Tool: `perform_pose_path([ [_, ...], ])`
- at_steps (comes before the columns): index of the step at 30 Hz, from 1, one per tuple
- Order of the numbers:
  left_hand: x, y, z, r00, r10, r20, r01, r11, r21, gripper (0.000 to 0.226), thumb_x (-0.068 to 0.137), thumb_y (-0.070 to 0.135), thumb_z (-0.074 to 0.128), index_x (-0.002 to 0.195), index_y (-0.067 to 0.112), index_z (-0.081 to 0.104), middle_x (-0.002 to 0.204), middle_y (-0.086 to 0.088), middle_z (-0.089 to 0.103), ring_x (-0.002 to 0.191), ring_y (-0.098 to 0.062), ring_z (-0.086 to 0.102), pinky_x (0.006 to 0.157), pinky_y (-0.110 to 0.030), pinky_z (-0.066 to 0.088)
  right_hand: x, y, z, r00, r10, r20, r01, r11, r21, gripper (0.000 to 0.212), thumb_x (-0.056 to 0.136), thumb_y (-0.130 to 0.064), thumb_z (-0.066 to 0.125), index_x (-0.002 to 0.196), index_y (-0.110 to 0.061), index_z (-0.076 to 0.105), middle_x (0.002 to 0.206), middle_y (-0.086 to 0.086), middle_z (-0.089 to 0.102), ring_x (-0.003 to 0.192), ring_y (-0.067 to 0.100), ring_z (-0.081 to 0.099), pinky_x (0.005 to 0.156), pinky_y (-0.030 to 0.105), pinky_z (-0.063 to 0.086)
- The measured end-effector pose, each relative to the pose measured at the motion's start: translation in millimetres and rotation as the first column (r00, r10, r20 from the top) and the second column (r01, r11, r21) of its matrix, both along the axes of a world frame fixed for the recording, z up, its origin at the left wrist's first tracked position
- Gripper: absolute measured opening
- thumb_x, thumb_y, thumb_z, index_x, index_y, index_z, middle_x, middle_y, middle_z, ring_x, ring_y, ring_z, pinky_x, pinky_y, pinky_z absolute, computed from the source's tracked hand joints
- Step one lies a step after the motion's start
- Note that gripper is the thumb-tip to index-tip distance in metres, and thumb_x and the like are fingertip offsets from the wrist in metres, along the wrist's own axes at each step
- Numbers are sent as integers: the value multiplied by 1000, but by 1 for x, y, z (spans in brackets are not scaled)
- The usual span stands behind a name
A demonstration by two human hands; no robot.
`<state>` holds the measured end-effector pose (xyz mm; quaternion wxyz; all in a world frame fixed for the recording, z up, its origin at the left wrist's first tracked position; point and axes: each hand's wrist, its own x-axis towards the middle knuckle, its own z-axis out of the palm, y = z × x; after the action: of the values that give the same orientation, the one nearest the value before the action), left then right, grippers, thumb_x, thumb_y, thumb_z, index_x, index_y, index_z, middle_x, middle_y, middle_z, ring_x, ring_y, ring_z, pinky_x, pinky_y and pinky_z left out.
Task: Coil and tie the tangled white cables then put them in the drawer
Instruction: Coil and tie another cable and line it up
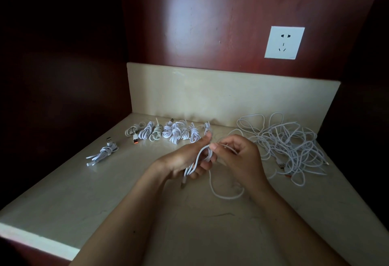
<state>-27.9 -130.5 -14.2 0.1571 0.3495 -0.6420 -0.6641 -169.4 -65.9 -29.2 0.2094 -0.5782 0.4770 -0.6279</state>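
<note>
My left hand (185, 156) grips a folded bundle of white cable (194, 165) above the middle of the cream countertop (105, 198). Close to its right, my right hand (237, 156) pinches a strand of the same cable near the top of the bundle. A slack loop of that cable (223, 194) hangs down onto the counter under my right wrist. At the right lies a tangled heap of white cables (288, 148). Several coiled and tied cables (168, 133) stand in a row by the backsplash. One more tied cable (103, 153) lies apart at the left.
A low cream backsplash (231, 97) closes the rear of the counter. Above it, a white wall socket (284, 42) sits on the dark red panel. The counter's front edge (42, 242) runs at the lower left. No drawer is in view.
</note>
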Motion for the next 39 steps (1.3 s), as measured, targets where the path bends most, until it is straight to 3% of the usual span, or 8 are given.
perform_pose_path([
  [10, 0, 3, 1, 980, -185, -76, 193, 975, 108, 56, 84, 75, 38, 69, 21, 49, 57, 6, 30, 41, -2, 23, 36, -14, 17, -1, -4, -4, 998, -67, 15, 66, 995, 71, 9, 87, -3, 68, 78, -3, 66, 59, 6, 65, 57, 10, 61, 61, 24, 47],
  [14, -1, 3, 1, 992, -104, -67, 103, 994, -20, 45, 97, 55, 33, 74, 19, 46, 54, 6, 33, 42, -6, 26, 39, -17, 20, -1, -4, -1, 996, -85, 16, 82, 988, 129, 12, 94, -3, 58, 85, -4, 67, 57, 3, 61, 53, 6, 53, 53, 22, 43],
  [17, -2, -1, 1, 988, 23, -153, -32, 998, -62, 49, 103, 49, 27, 78, 16, 55, 56, 3, 38, 42, -8, 31, 39, -18, 28, -3, -1, 2, 980, -48, 192, 2, 972, 235, 11, 100, -10, 51, 98, -5, 60, 54, 1, 44, 37, 3, 33, 36, 18, 27],
  [22, -4, -11, 0, 902, 253, -350, -285, 958, -41, 50, 105, 42, 25, 101, 10, 63, 67, -3, 64, 41, -9, 40, 39, -19, 35, -2, 4, 6, 961, 13, 277, -97, 951, 294, 9, 101, -11, 49, 102, -3, 54, 56, 6, 42, 33, 5, 26, 35, 14, 20],
  [27, -1, -17, 7, 703, 404, -586, -303, 915, 268, 50, 105, 42, 23, 106, 9, 60, 93, -10, 73, 45, -8, 48, 37, -16, 34, -1, -1, -2, 1000, -11, -14, 14, 980, 201, 16, 95, -9, 57, 80, -8, 59, 50, -2, 49, 41, 7, 39, 44, 18, 33],
  [31, -1, -17, 9, 620, 460, -636, -318, 888, 332, 48, 105, 43, 22, 108, 10, 57, 97, -9, 75, 54, -9, 52, 43, -16, 39, -1, -1, -11, 913, -113, -391, 168, 980, 108, 11, 91, -20, 59, 83, -24, 64, 55, -8, 56, 57, 11, 56, 61, 30, 44],
  [36, 1, -17, 9, 545, 544, -638, -336, 839, 429, 47, 104, 45, 25, 96, 11, 57, 72, -3, 71, 77, -18, 63, 80, -32, 51, 2, 3, -11, 851, -107, -515, 173, 981, 82, 24, 91, -33, 50, 105, -29, 69, 65, -12, 61, 72, 13, 65, 68, 31, 50],
  [39, 3, -17, 11, 441, 583, -683, -270, 811, 518, 46, 104, 47, 26, 82, 14, 50, 54, 3, 49, 46, -10, 50, 53, -23, 50, 3, 2, -11, 834, -88, -544, 145, 987, 64, 25, 89, -37, 52, 100, -27, 72, 72, -5, 68, 72, 13, 64, 70, 32, 51],
])
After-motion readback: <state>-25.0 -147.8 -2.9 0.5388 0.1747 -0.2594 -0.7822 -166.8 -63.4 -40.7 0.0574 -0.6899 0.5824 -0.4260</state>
